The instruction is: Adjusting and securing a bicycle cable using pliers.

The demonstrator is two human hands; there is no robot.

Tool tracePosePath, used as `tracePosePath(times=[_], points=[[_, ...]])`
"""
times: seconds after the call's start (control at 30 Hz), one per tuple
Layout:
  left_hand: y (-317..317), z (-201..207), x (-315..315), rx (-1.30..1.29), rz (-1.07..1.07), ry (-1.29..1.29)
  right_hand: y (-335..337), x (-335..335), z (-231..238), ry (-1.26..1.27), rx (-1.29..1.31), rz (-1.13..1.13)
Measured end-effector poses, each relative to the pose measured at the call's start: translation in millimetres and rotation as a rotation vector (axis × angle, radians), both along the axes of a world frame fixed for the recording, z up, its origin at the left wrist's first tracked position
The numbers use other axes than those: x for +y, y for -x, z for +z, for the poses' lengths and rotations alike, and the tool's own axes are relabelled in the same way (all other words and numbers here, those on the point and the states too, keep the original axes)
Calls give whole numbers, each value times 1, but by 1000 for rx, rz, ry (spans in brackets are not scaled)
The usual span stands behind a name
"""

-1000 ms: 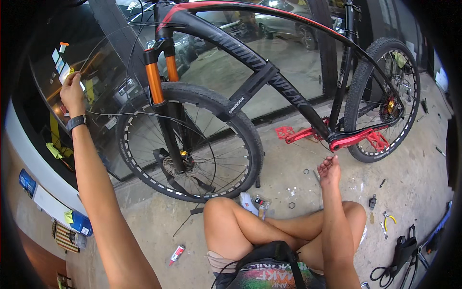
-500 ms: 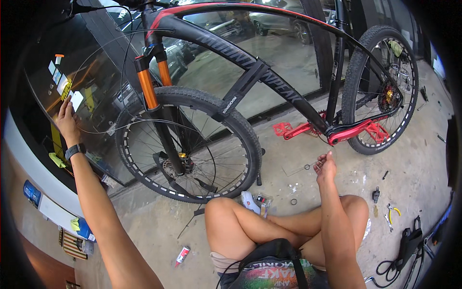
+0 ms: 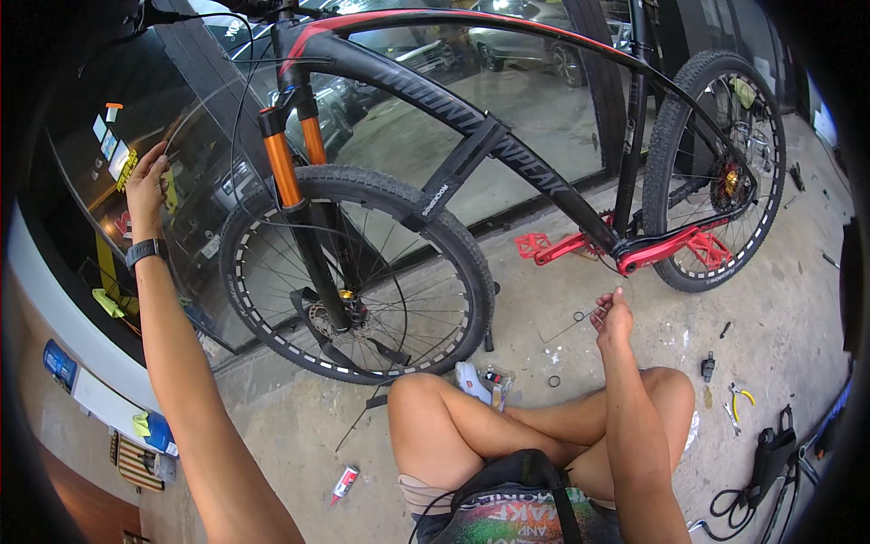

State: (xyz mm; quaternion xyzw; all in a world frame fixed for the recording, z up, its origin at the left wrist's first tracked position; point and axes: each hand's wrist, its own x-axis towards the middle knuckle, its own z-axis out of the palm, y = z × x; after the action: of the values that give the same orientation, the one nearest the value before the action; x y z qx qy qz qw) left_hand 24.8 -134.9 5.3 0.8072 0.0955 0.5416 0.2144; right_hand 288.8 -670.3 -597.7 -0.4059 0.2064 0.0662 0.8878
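Note:
A black mountain bike [image 3: 453, 109] with red trim stands across the view in front of me. At the far left, my left hand [image 3: 148, 192] is raised beside its handlebar end, fingers pinched on a thin cable [image 3: 186, 116] that runs up toward the frame. My right hand [image 3: 613, 317] is below the red crank [image 3: 566, 245], palm up, thumb and finger pinched together. A thin wire [image 3: 564, 334] extends from that hand over the floor; its far course is too fine to follow.
A front wheel [image 3: 480, 299] stands close before my knees. On the floor lie a small tube [image 3: 344, 483], a black ring [image 3: 554, 382], yellow-handled pliers [image 3: 743, 395] and a black hand tool [image 3: 708, 366]. A floor pump [image 3: 770, 458] lies at the right. Glass panels stand behind the bike.
My left hand has moved up and to the right, and the cable loop that hung across the front wheel has drawn away. My right hand has stayed nearly in place.

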Motion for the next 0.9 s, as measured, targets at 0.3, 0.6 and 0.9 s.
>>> tracePosePath(times=[0.3,0.6,0.9], points=[[-52,29,-30,-32,162,-552,2,10,6,18,10,37],[-61,22,-53,94,506,-809,2,16,19,13,-31,42],[-159,-22,-126,196,315,-1003,4,12,-5,21,-42,74]])
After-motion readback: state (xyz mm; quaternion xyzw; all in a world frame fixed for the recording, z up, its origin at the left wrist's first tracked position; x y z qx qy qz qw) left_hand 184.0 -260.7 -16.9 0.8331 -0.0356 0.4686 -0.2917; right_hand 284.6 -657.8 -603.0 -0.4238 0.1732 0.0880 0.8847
